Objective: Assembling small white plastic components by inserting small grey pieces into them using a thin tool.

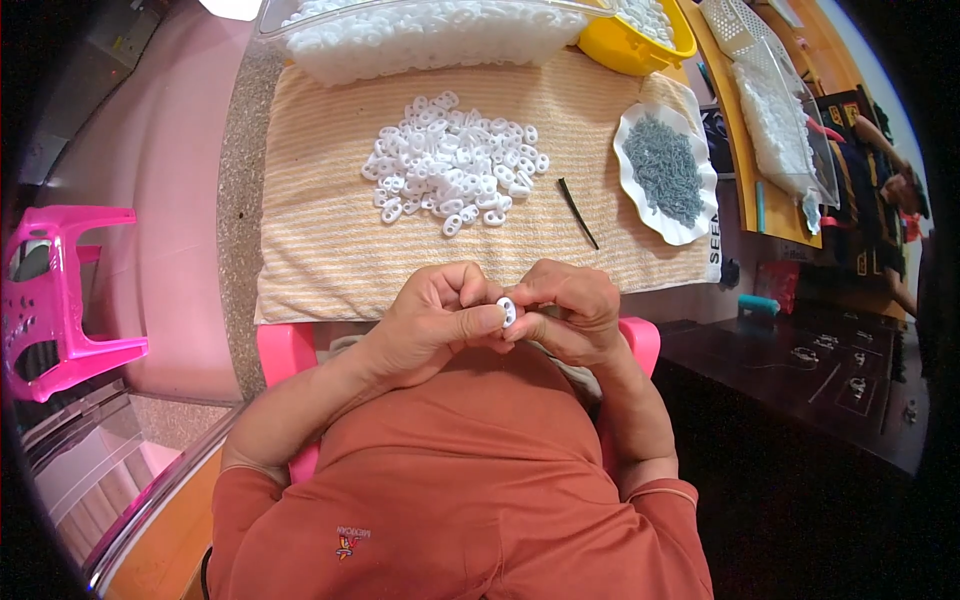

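Close to my body, just past the towel's near edge, my left hand (435, 318) pinches a small white oval plastic piece (509, 312) with two holes. The thumb and fingers of my right hand (572, 308) close in on the same piece from the other side. Whether a smaller part sits between the right fingertips is hidden. Beyond my hands lies a loose pile of similar white two-hole pieces (450, 160). To its right a white wavy-rimmed dish (628, 165) holds many tiny grey parts (662, 170), too small to make out.
A striped towel (320, 230) covers the table. On it lies a thin black stick (578, 213). A clear bin (430, 45) of white pieces and a yellow basin (655, 58) stand at the back. Far left is a pink stool (75, 300); a person (905, 195) appears far right.
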Demonstrator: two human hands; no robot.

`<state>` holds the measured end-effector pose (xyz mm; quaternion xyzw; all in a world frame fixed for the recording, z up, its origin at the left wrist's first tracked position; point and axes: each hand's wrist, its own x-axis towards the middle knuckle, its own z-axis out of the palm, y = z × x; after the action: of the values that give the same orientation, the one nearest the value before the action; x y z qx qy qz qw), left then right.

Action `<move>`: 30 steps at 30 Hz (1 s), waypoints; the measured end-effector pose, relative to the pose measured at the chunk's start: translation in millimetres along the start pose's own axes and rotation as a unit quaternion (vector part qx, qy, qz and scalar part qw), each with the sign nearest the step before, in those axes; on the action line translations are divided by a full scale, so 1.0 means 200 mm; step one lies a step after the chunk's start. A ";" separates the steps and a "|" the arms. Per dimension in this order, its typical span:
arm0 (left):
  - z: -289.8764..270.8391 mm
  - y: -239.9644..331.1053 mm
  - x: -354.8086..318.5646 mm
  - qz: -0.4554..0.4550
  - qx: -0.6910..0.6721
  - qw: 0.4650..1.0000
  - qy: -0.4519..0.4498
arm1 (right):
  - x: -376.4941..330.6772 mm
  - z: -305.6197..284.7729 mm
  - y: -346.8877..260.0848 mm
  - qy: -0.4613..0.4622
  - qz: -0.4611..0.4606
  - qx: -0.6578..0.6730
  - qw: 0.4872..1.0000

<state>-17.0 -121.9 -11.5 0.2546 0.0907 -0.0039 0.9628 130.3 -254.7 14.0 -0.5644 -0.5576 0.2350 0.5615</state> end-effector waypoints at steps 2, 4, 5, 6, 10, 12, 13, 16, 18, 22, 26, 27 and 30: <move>0.00 0.01 0.00 -0.003 -0.006 1.000 0.000 | 0.00 0.00 0.00 -0.004 0.015 -0.007 1.000; 0.01 0.02 0.01 -0.006 -0.012 1.000 -0.001 | 0.01 0.00 -0.01 0.001 0.020 -0.012 1.000; 0.02 0.02 0.01 -0.009 -0.020 1.000 0.008 | 0.01 0.00 -0.01 0.005 0.025 -0.016 1.000; 0.02 0.02 0.01 -0.012 -0.027 0.999 0.017 | 0.01 0.00 -0.01 0.006 0.025 -0.017 1.000; 0.00 0.03 0.01 -0.022 -0.023 0.999 0.011 | 0.01 0.01 -0.03 0.016 0.035 -0.012 0.999; 0.00 0.02 0.01 -0.010 -0.031 0.999 -0.009 | 0.01 0.00 -0.04 0.012 0.041 -0.016 0.999; 0.00 0.02 0.01 -0.010 -0.031 0.999 -0.009 | 0.01 0.00 -0.04 0.006 0.044 -0.017 0.999; 0.01 0.02 0.01 -0.004 -0.025 1.000 -0.004 | 0.01 0.01 -0.03 0.000 0.038 -0.013 0.999; 0.01 0.02 0.00 -0.003 -0.024 1.000 0.008 | 0.01 0.01 -0.03 0.000 0.028 -0.009 1.000; 0.01 0.02 0.01 0.001 -0.024 1.000 0.001 | 0.01 0.01 -0.03 0.005 0.029 -0.002 1.000; 0.01 0.02 0.00 -0.005 -0.023 1.000 0.010 | 0.00 0.01 -0.04 0.006 0.052 0.002 0.999; 0.01 0.02 0.00 -0.005 -0.023 1.000 0.008 | 0.00 0.01 -0.04 0.006 0.051 0.001 0.999; -0.01 0.02 0.01 0.000 -0.022 1.000 -0.006 | 0.01 0.00 -0.04 -0.015 0.046 -0.014 0.999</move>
<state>-15.4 -118.2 -11.8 0.2328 0.0848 -0.0038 0.9688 127.2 -255.6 21.4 -0.5934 -0.5429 0.2610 0.5338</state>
